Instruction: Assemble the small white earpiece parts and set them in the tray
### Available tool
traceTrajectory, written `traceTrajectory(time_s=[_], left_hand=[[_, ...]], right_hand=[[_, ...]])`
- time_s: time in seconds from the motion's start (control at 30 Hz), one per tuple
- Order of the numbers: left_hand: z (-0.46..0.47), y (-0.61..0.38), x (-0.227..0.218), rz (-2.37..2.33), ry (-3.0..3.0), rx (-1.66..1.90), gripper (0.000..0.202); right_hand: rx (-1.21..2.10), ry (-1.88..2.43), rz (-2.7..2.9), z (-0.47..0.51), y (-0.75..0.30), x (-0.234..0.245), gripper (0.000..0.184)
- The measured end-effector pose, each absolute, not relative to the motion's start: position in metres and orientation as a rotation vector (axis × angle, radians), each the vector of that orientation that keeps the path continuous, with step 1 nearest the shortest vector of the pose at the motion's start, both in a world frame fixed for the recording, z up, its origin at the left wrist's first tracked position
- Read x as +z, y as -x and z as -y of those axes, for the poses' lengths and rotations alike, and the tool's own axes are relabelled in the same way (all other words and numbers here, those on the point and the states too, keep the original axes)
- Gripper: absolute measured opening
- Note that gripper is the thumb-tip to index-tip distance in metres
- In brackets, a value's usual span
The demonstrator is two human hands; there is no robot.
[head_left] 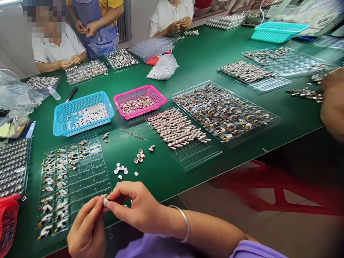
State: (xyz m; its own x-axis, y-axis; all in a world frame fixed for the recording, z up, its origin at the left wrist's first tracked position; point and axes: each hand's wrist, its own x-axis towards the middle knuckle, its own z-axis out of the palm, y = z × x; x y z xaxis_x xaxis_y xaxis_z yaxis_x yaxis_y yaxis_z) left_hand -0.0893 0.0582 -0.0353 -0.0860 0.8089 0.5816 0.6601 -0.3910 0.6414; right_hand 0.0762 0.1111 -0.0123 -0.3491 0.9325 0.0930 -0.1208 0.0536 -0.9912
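My left hand [87, 227] and my right hand [137, 206] meet at the table's near edge, fingertips pinching one small white earbud-like piece [105, 202] between them. The fingers cover most of it. Just beyond lies a clear compartment tray [88, 184], its left columns filled with white curved parts with orange tips. Small white discs [122, 168] and round metallic-looking cups [139, 156] are loose on the green table past my right hand. A single curved white part [152, 148] sits near the cups, and tweezers [133, 134] lie behind them.
A blue basket [57, 123] holds white discs; a pink basket [117, 104] holds small cups. Trays of stemmed parts [177, 129] and assembled pieces [223, 107] stand to the right. Co-workers [99, 21] work across the table. A red stool [268, 186] is below right.
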Motion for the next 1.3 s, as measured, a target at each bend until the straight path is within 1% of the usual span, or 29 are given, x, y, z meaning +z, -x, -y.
traceTrajectory(time_s=[0.17,0.3,0.47,0.67,0.8,0.93,1.1,1.2,1.3], left_hand=[[-0.059,0.089,-0.028,-1.635,-1.965,1.462,0.05],[-0.062,0.094,-0.025,-1.531,-2.14,1.478,0.045],[-0.064,0.1,-0.024,-1.455,-2.286,1.435,0.051],[-0.064,0.101,-0.023,-1.41,-2.413,1.409,0.057],[-0.063,0.101,-0.023,-1.422,-2.393,1.4,0.057],[-0.061,0.1,-0.022,-1.472,-2.338,1.387,0.052],[-0.063,0.098,-0.015,-1.426,-2.3,1.38,0.048],[-0.063,0.098,-0.013,-1.39,-2.311,1.363,0.048],[-0.062,0.1,-0.013,-1.366,-2.406,1.348,0.053]], right_hand=[[1.513,0.853,1.379,-0.111,-0.076,-0.013,0.018],[1.574,0.822,1.342,-0.111,-0.077,-0.012,0.02],[1.577,0.842,1.358,-0.111,-0.079,-0.011,0.022],[1.771,0.775,1.351,-0.118,-0.084,-0.008,0.026],[1.689,0.738,1.426,-0.121,-0.086,-0.004,0.025],[1.52,0.754,1.506,-0.119,-0.085,-0.004,0.021],[1.376,0.729,1.587,-0.118,-0.085,-0.007,0.02],[1.379,0.701,1.605,-0.118,-0.087,-0.007,0.021],[1.466,0.707,1.59,-0.119,-0.089,-0.005,0.022]])
